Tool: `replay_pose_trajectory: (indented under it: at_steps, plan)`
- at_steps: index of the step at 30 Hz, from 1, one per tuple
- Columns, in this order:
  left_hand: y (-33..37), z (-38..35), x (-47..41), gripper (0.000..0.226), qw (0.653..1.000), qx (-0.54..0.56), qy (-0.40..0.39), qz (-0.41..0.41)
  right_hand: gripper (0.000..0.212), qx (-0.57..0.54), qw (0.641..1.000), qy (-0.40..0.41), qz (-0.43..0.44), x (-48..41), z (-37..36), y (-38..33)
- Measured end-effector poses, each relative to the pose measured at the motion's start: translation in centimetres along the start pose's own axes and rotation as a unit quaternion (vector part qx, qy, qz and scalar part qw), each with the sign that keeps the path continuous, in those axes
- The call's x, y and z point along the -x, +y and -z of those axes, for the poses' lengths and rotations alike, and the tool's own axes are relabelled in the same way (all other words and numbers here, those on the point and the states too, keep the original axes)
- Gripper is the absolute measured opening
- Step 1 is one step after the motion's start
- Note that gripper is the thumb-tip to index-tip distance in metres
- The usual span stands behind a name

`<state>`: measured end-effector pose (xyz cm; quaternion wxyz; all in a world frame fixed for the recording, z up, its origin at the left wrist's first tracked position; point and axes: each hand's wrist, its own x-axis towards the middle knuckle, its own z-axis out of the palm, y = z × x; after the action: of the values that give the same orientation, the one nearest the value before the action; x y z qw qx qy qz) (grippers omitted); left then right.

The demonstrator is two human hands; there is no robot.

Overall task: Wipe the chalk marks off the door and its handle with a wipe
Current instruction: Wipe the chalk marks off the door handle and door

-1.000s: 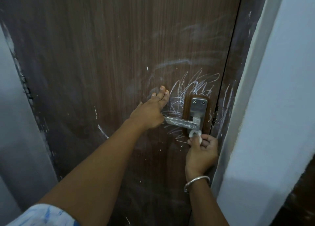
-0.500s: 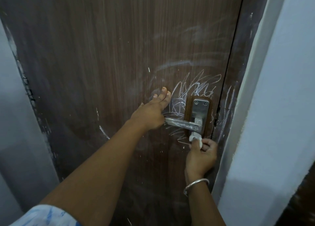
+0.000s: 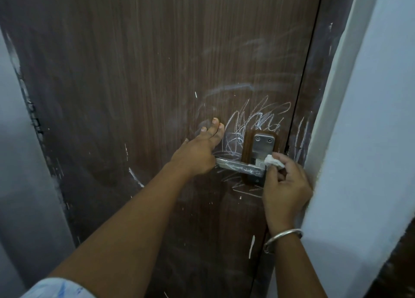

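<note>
A dark brown wooden door (image 3: 157, 73) fills the view. White chalk scribbles (image 3: 258, 118) cover it above and left of the metal lever handle (image 3: 240, 166), and more chalk lies below the handle. My left hand (image 3: 197, 149) presses flat on the door, fingers straight, with its heel over the lever's free end. My right hand (image 3: 285, 185) pinches a small crumpled white wipe (image 3: 274, 162) against the right side of the handle's steel plate (image 3: 263, 145), where the lever joins it.
The door frame (image 3: 314, 95) at the right carries vertical chalk strokes (image 3: 301, 138). A white wall (image 3: 370, 140) juts out close beside my right hand. A grey wall (image 3: 20, 185) borders the door on the left. A metal bangle (image 3: 283, 235) circles my right wrist.
My right hand has moved up with the wipe from below the handle to the lever's pivot at the plate's right side. My left hand stays pressed on the door.
</note>
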<state>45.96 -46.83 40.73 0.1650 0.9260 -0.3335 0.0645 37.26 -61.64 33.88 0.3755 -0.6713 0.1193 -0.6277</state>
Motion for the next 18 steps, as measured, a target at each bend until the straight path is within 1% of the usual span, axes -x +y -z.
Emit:
replay_pose_trajectory:
  at_steps: [4, 9, 14, 18]
  plan:
    - [0.0, 0.1, 0.0, 0.084, 1.000, -0.002, -0.002, 0.000, 0.027, 0.018, 0.998, -0.045, -0.026, -0.5, 0.1, 0.1]
    - [0.1, 0.1, 0.1, 0.084, 1.000, -0.001, -0.004, 0.002, 0.025, 0.023, 0.996, -0.077, -0.026, -1.0, 0.2, 0.2]
    - [0.0, 0.1, 0.0, 0.084, 1.000, -0.001, 0.000, 0.000, 0.026, 0.014, 0.998, -0.040, -0.037, -0.2, 0.0, 0.7]
    - [0.0, 0.0, -0.1, 0.084, 1.000, 0.001, -0.001, 0.001, 0.026, -0.071, 0.992, 0.002, -0.108, 1.6, -0.7, 1.3]
